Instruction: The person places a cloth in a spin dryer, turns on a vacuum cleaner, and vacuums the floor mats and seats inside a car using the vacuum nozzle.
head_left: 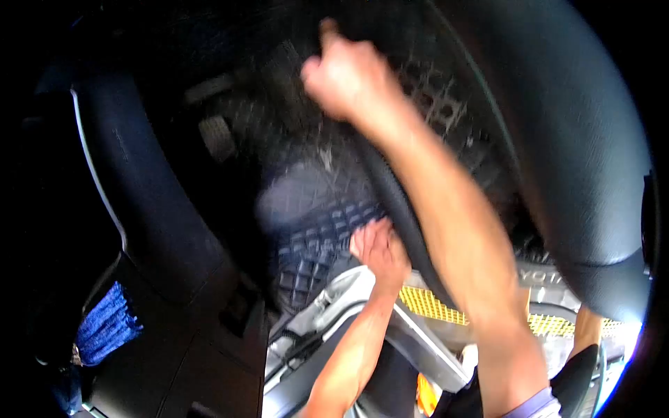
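Note:
My right hand reaches deep into a dark car footwell and is blurred. One finger stretches forward and the thumb stands out at the side; the other fingers look curled, and whatever they may hold is lost in the dark. A black curved tube-like band, ridged along one edge, runs from under the right wrist down beside the forearm. My left hand lies with its fingers spread at the edge of the black quilted floor mat, close to the light grey door sill.
Pedals sit in the footwell. A black leather seat takes up the right side, and a dark door panel the left. Yellow floor grating shows outside. A blue cloth is at the lower left.

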Action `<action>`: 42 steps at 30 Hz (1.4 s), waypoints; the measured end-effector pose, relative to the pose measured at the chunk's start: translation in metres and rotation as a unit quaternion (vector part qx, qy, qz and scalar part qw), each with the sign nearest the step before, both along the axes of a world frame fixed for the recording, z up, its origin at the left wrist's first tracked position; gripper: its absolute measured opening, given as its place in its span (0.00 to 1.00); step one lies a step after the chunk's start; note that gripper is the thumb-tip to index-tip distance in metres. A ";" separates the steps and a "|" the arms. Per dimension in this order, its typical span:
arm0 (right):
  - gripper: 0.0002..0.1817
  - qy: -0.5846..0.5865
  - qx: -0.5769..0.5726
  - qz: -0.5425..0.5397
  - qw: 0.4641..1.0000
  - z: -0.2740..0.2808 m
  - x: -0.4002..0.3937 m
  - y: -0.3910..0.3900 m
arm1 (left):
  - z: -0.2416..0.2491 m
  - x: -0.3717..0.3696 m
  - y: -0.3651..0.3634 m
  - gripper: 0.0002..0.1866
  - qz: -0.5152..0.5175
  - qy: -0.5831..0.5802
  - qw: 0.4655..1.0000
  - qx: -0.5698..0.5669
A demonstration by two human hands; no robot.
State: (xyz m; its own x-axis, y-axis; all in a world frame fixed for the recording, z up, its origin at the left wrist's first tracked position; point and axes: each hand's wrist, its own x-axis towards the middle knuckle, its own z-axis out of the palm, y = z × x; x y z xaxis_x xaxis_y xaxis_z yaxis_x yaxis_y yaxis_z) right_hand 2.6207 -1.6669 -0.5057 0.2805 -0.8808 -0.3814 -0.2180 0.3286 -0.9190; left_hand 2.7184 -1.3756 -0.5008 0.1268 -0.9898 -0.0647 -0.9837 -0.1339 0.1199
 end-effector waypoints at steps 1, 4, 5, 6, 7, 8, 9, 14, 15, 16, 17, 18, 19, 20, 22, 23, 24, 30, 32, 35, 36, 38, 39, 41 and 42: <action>0.31 0.011 -0.026 0.054 0.998 -0.040 0.017 0.007 | 0.003 -0.004 -0.001 0.16 0.037 0.020 0.999 0.013; 0.40 0.085 0.019 0.075 0.993 -0.013 0.035 0.043 | -0.006 0.000 0.004 0.15 0.008 -0.007 1.000 -0.016; 0.41 0.051 0.054 0.094 0.993 -0.002 0.030 0.042 | -0.002 0.005 0.010 0.14 -0.002 -0.025 1.000 0.012; 0.37 0.028 0.078 0.130 0.988 0.000 0.036 0.056 | 0.001 0.004 0.011 0.15 0.037 0.013 0.999 0.018; 0.31 -0.008 -0.018 0.410 0.912 0.006 0.064 0.074 | -0.018 0.020 0.038 0.18 -0.009 0.001 0.999 -0.035; 0.28 -0.038 -0.006 0.476 0.879 0.011 0.062 0.067 | -0.032 0.034 0.074 0.24 -0.007 -0.056 0.998 0.013; 0.31 -0.045 0.033 0.444 0.894 0.026 0.058 0.087 | -0.051 0.044 0.083 0.31 -0.008 -0.113 0.993 0.045; 0.39 -0.026 0.037 0.091 0.995 0.044 0.023 0.031 | -0.004 0.002 0.013 0.16 -0.006 -0.002 0.997 -0.079; 0.39 -0.006 0.033 0.068 0.997 0.028 0.035 0.027 | -0.004 0.008 0.016 0.17 0.006 -0.009 0.999 -0.033; 0.39 0.011 0.029 0.069 0.997 -0.010 0.053 0.021 | -0.012 0.012 0.013 0.17 -0.002 -0.005 1.000 -0.020; 0.38 0.022 0.029 0.072 0.997 -0.030 0.066 0.027 | -0.005 0.011 0.019 0.17 -0.009 -0.008 1.000 -0.005; 0.38 0.016 0.020 0.100 0.995 -0.027 0.077 0.033 | -0.005 0.012 0.022 0.17 -0.017 -0.016 1.000 0.014; 0.38 0.095 -0.057 0.169 0.979 -0.030 0.151 0.068 | -0.008 0.008 0.019 0.18 -0.021 0.011 0.997 -0.074; 0.38 0.048 -0.022 0.179 0.982 -0.014 0.126 0.059 | -0.007 0.002 0.018 0.20 0.182 0.243 0.950 -0.075; 0.39 0.064 0.026 0.237 0.969 0.009 0.144 0.063 | -0.012 0.006 0.027 0.22 0.376 0.479 0.791 -0.059; 0.40 0.067 0.028 0.240 0.968 0.012 0.149 0.062 | -0.012 0.007 0.027 0.23 0.260 0.346 0.900 -0.055; 0.36 0.079 0.023 0.228 0.970 0.015 0.140 0.058 | -0.012 0.013 0.029 0.24 0.131 0.197 0.971 -0.044; 0.24 -0.045 -0.041 0.126 0.990 0.039 0.044 0.023 | -0.004 0.013 0.031 0.24 -0.009 0.016 1.000 -0.014; 0.27 -0.045 -0.021 0.058 0.997 0.029 0.050 0.015 | 0.004 0.008 0.019 0.21 -0.014 0.023 1.000 -0.005; 0.37 0.014 -0.018 0.165 0.986 -0.042 0.109 0.045 | 0.000 0.014 0.025 0.20 -0.027 0.027 0.999 0.001; 0.38 0.015 -0.021 0.188 0.982 -0.030 0.110 0.060 | 0.003 0.009 0.021 0.22 0.011 0.037 0.999 -0.020; 0.36 0.020 0.035 0.240 0.970 -0.001 0.113 0.079 | -0.021 0.027 0.044 0.28 0.040 0.067 0.996 -0.045; 0.33 0.012 0.053 0.277 0.959 0.007 0.112 0.080 | -0.032 0.029 0.064 0.30 0.100 0.116 0.988 -0.019; 0.35 0.010 0.043 0.327 0.944 0.016 0.089 0.078 | -0.048 0.040 0.084 0.28 0.173 0.284 0.942 -0.053; 0.34 -0.010 0.032 0.337 0.941 0.007 0.083 0.071 | -0.023 0.024 0.052 0.27 0.081 0.154 0.985 -0.020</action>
